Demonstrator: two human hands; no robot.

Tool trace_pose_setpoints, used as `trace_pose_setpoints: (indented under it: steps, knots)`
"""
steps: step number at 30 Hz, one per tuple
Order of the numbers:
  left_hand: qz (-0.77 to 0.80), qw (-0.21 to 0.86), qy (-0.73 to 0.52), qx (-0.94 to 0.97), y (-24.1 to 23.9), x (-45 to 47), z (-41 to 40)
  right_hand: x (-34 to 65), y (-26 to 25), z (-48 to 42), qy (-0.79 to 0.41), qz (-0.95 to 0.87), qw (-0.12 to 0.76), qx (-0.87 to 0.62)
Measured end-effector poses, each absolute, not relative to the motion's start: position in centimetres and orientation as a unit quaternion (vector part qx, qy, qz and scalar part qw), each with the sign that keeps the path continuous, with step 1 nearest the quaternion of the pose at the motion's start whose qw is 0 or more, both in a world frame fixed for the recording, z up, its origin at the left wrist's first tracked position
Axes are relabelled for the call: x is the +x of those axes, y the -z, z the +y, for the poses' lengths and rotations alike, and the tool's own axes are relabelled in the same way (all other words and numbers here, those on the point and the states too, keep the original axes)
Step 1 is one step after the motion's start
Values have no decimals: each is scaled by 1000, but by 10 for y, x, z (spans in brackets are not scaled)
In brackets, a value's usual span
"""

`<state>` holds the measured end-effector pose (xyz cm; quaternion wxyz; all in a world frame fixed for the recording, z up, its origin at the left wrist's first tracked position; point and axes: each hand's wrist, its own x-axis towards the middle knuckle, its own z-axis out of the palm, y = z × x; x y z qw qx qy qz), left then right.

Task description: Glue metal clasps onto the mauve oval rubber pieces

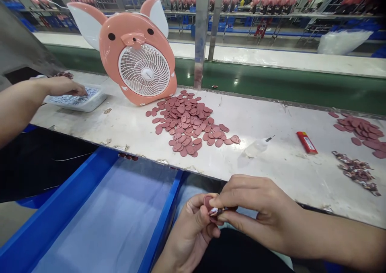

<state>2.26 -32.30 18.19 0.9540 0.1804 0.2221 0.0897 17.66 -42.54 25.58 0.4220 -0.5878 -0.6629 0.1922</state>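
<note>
My left hand (188, 235) is closed, its thumb and fingers pinching a small reddish-brown oval piece (208, 201) just off the bench's front edge. From the right, my right hand (256, 202) presses thumb and fingertips on a small dark, white and brown piece (214, 211) against that oval. My fingers hide most of both parts, so how they join cannot be made out. On the bench beyond lies a pile of similar oval pieces (187, 120). A small clear bottle with a needle tip (256, 147) lies above my right hand.
A pink animal-shaped fan (137, 56) stands behind the pile. At right lie a red lighter-like box (306, 142), small brown-white parts (357, 172) and more ovals (360, 127). Another person's hand (64, 87) reaches into a white tray (93, 104). A blue bin (99, 216) sits below left.
</note>
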Motion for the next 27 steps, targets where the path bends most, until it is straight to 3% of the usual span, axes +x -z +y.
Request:
trace_pose_setpoints:
  steps: [27]
  knots:
    - [161, 967, -64, 187, -176, 26, -302, 172, -242, -410, -237, -576, 480, -617]
